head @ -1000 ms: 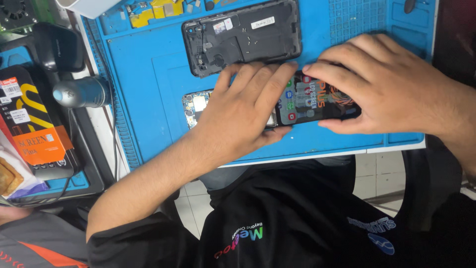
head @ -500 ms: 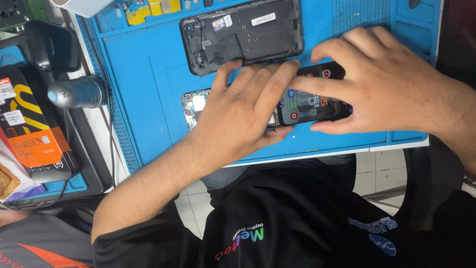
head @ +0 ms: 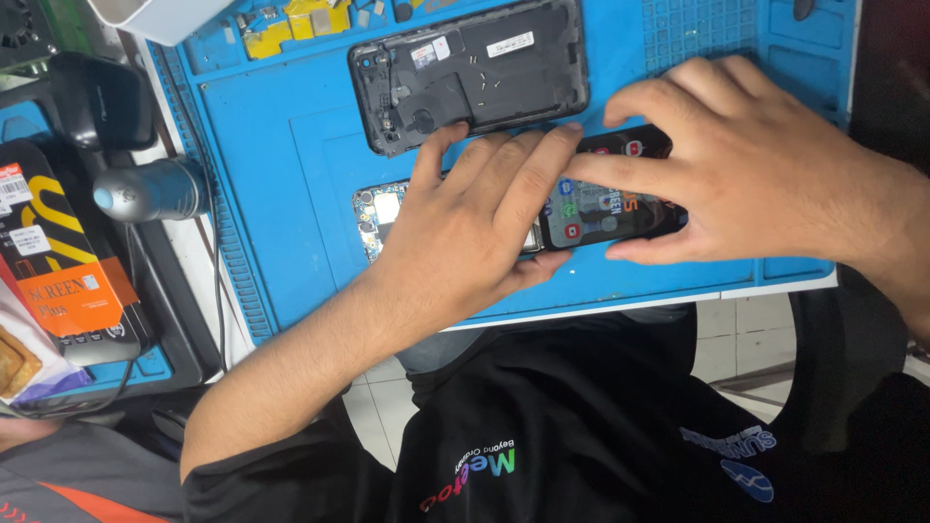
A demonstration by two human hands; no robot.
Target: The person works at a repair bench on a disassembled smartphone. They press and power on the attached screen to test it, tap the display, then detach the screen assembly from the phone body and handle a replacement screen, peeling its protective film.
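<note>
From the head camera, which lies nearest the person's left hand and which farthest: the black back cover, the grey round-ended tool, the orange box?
From the left hand:
1. Black back cover, just above its fingertips on the blue mat.
2. Grey round-ended tool, off the mat's left edge.
3. Orange box, farthest left.

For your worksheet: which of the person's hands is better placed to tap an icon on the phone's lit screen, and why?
Probably the right hand: its fingers already rest on the lit screen. The left hand lies flat over the phone's opened end, pinning it to the blue mat.

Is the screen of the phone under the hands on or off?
On: the phone screen shows coloured app icons between the left hand and right hand.
</note>
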